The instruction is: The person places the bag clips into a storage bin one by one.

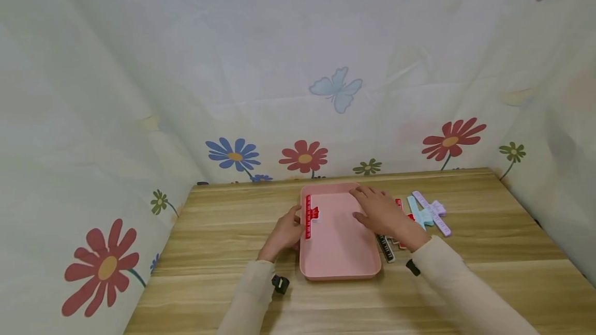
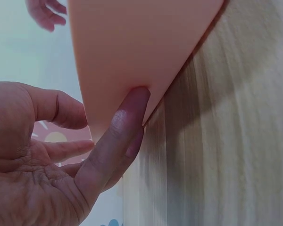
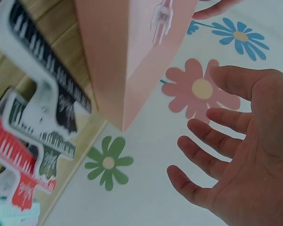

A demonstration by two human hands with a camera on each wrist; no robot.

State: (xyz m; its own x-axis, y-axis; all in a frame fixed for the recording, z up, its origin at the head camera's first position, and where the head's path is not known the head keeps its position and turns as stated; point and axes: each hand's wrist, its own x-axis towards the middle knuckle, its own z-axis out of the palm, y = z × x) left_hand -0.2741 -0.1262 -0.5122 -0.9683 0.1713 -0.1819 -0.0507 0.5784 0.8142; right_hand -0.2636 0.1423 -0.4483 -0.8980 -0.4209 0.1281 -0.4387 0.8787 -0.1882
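"Five fingers spread on the right hand (image 1: 384, 213), over the right rim of a pink tray (image 1: 342, 252). And the left hand (image 1: 285, 231)?"

"Fingers parted, touching the tray's outer wall."

"Inside?"

"A red ruler (image 1: 308, 227); the tray rests on a table (image 1: 209, 252)."

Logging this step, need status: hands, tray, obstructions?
Left hand touching left wall of tray; right hand holding nothing, over its right side. One red ruler inside, along left edge. Right arm blocks head view of some other rulers right of tray.
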